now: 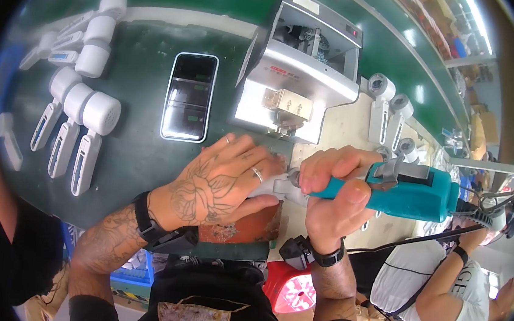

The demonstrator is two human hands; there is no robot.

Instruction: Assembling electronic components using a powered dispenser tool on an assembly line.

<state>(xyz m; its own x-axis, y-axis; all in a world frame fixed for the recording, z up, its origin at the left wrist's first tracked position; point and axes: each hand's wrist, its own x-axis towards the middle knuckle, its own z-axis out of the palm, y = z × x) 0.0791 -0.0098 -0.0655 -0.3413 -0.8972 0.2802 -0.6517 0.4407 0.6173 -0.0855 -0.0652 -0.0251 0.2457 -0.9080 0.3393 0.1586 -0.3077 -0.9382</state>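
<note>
My right hand (339, 198) is wrapped round a teal electric screwdriver (413, 195), held nearly level with its tip toward the left. That tip meets a white plastic device (276, 188) gripped under my left hand (221, 182); most of the device is hidden by the fingers. Beneath the left hand lies a reddish-brown pad (238, 232) at the bench's front edge. Just beyond both hands stands a grey screw feeder (302, 66), its top tray open and a small metal outlet block (289, 105) on its front.
A phone (189, 96) lies left of the feeder. Several white devices with round heads and slim handles (86, 161) rest at the left, others (380, 113) at the right. A co-worker (441, 287) sits at the right; another person's arm shows at the left. A black cable trails rightward.
</note>
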